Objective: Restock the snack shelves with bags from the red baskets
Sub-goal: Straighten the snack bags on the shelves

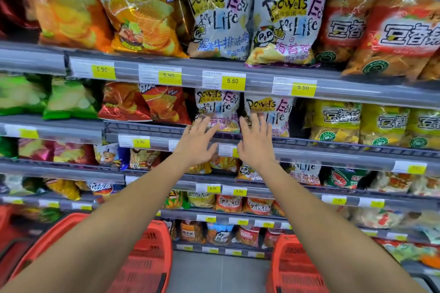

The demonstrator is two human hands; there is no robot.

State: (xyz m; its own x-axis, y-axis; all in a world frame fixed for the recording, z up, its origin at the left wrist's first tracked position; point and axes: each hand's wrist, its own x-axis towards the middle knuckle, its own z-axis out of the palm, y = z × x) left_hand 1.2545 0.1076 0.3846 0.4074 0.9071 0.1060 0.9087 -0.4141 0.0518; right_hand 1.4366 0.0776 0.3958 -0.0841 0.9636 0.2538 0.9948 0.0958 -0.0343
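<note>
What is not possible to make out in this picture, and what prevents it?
- Head view: lower print of the left white bag, covered by the left hand; of the right white bag, by the right hand.
- Head view: contents of the left red basket and right red basket, hidden by the forearms and bottom edge.
- Head view: prices on the lowest shelf labels, too small.
- Head view: print on green bags, blurred.

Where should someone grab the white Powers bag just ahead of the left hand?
Probably take the white Powers bag by its upper side edges, straight from the front: it stands upright facing the aisle, its bottom behind the shelf rail.
</note>
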